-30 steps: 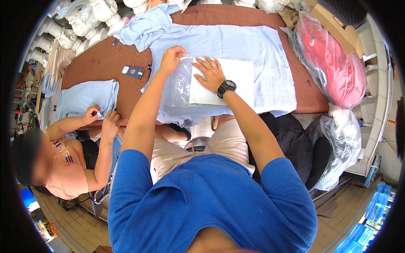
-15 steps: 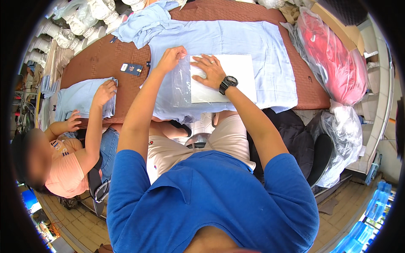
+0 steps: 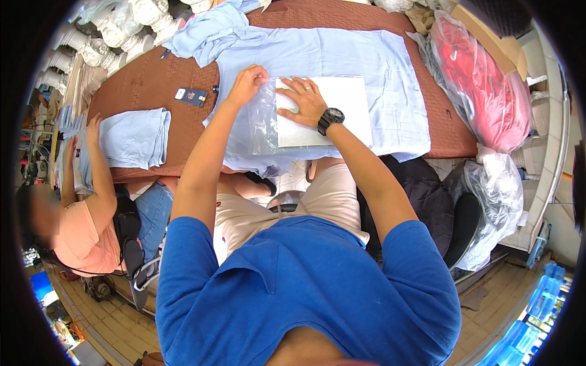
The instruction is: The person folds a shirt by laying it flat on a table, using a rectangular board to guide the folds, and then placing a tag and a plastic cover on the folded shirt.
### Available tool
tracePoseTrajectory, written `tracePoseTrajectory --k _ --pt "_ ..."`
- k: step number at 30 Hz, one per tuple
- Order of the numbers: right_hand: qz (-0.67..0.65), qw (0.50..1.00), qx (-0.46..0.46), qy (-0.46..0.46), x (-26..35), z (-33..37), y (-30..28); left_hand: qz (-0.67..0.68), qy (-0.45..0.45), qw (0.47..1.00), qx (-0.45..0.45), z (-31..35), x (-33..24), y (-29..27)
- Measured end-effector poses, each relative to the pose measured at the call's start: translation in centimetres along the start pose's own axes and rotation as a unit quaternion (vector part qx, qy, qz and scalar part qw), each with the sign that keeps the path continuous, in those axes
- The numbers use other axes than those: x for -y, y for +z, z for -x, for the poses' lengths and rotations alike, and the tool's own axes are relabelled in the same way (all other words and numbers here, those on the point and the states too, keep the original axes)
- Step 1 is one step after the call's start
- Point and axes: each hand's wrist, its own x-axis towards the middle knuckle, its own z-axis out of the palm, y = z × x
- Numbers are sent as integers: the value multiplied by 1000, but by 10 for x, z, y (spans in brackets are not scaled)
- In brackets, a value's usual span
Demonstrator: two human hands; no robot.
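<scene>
A light blue garment (image 3: 400,91) lies spread over the table in front of me. On it rests a flat white board (image 3: 343,113) inside a clear plastic bag (image 3: 264,125), whose loose part sticks out to the left of the board. My left hand (image 3: 246,84) pinches the bag's far left corner between thumb and fingers. Fingers spread, my right hand (image 3: 303,102) lies flat on the left part of the board; a black watch is on that wrist. A dark hang tag (image 3: 191,96) lies on the table left of the garment.
A brown textured cloth (image 3: 140,82) covers the table. Co-worker sits at left by a folded light blue garment (image 3: 135,139). Bundled blue fabric (image 3: 204,39) lies far left. Bagged red fabric (image 3: 482,85) and a cardboard box (image 3: 494,39) stand at right; white ornate pieces (image 3: 146,15) crowd the far left.
My hands barely move; the left still pinches the bag corner. The co-worker has let go of the folded garment and reached farther left, leaning back.
</scene>
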Motion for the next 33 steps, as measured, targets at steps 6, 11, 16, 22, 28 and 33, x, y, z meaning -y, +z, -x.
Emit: tracePoseTrajectory --k 6,11,16,22,28,33 --pt "5 1000 8 -2 -1 0 1 100 -87 990 -46 5 10 10" --pt "7 1000 10 -3 2 -3 2 162 -119 977 -77 7 16 15" --pt "13 1000 11 -4 -3 1 5 224 -70 972 -25 4 -1 10" --pt "-1 999 31 -27 0 1 -1 322 -111 938 69 17 -6 -1" --pt "3 998 31 -50 2 3 -3 339 -128 932 25 31 -6 -2" --pt "42 997 40 -50 -4 0 3 354 -78 932 -8 33 -4 -37"
